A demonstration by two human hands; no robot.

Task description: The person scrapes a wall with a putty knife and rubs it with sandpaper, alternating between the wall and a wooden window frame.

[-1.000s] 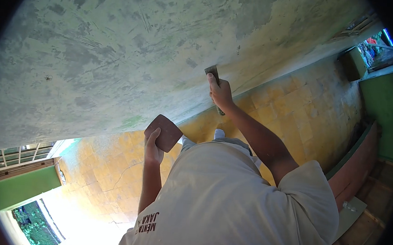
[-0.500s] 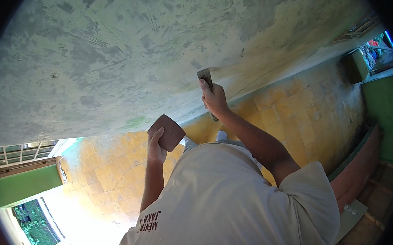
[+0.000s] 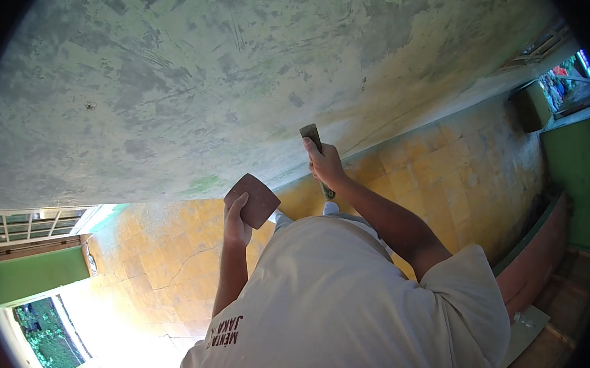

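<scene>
My left hand (image 3: 238, 224) grips a flat, reddish-brown square sheet (image 3: 256, 198) at its lower left edge, thumb on its face. The sheet is tilted and close to the foot of the wall in this view. In my right hand (image 3: 326, 166) is a scraper (image 3: 310, 133), fingers wrapped round its middle. Its flat, worn end points up toward the wall (image 3: 199, 88), and the other end sticks out below the fist. Grey smears, scratches and pale patches cover the wall, with a green patch low down near the sheet.
Yellow floor tiles (image 3: 167, 257) with a crack run along the wall's foot. A long reddish panel with a green edge (image 3: 536, 252) lies at the right, near a green wall (image 3: 572, 183). A white-framed window (image 3: 35, 224) and a bright opening are at the left.
My right hand and the scraper have moved down and slightly right in the view. My left hand with the sheet has hardly moved.
</scene>
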